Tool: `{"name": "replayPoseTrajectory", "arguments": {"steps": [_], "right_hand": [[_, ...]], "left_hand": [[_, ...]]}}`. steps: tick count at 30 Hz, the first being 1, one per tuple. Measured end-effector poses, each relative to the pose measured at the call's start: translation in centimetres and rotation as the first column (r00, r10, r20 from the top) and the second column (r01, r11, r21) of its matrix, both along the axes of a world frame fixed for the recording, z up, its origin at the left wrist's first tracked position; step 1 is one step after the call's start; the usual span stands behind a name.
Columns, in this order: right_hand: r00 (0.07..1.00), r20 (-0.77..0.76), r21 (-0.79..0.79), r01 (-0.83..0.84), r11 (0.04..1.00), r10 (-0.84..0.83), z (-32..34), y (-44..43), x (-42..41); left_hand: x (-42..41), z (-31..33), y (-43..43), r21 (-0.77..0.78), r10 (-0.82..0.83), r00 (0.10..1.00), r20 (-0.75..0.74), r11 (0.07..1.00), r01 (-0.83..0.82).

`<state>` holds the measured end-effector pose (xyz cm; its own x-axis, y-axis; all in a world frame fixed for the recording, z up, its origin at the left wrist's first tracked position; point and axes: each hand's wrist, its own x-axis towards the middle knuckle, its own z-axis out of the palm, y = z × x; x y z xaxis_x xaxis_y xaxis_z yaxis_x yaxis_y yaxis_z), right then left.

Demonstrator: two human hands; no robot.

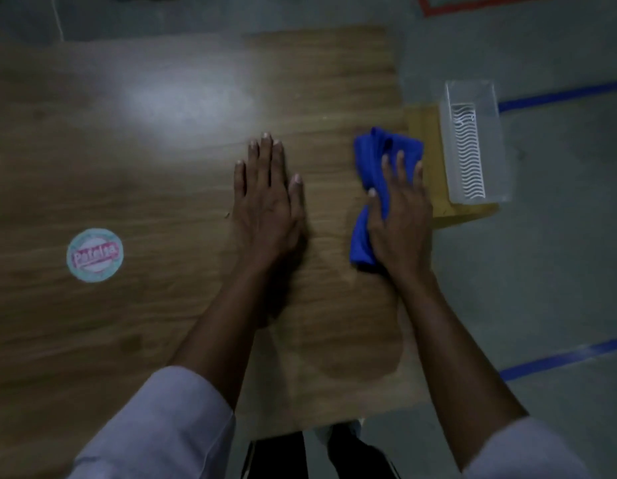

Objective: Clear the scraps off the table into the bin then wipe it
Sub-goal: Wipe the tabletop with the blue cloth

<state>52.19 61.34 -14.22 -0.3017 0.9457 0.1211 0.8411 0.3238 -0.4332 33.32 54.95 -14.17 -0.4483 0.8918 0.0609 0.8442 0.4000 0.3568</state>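
My left hand [267, 198] lies flat on the wooden table [144, 150], fingers straight and pointing away from me. My right hand [400, 216] presses a crumpled blue cloth [372, 157] onto the table near its right edge, with the fingers spread over the cloth. Behind the cloth a darker damp streak [362, 340] runs toward the front edge. A clear plastic bin [473, 140] with a ridged white bottom stands just beyond the table's right edge on a yellow-brown box [424, 140].
A round teal and pink sticker [94, 255] sits on the table's left part. The grey floor [559, 271] to the right carries blue tape lines, with red tape at the top right. My dark shoes [348, 447] show below the table's front edge.
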Motion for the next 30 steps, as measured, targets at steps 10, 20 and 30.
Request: {"name": "replayPoseTrajectory", "arguments": {"steps": [10,20,30], "right_hand": [[0.97,-0.04,0.031,-0.24,0.97,0.241,0.8,-2.5,-6.9],[0.993,-0.007,0.1,0.118,0.988,-0.118,-0.2,6.3,-8.8],[0.994,0.017,0.04,-0.111,0.993,0.11,0.4,1.7,-4.0]], "left_hand": [[-0.1,-0.2,-0.1,0.065,-0.003,1.0,-0.009,0.998,0.004],[0.0,0.1,0.2,-0.037,-0.003,1.0,-0.013,0.999,0.003],[-5.4,0.1,5.2,-0.022,-0.129,0.984,-0.12,0.992,0.128]]}}
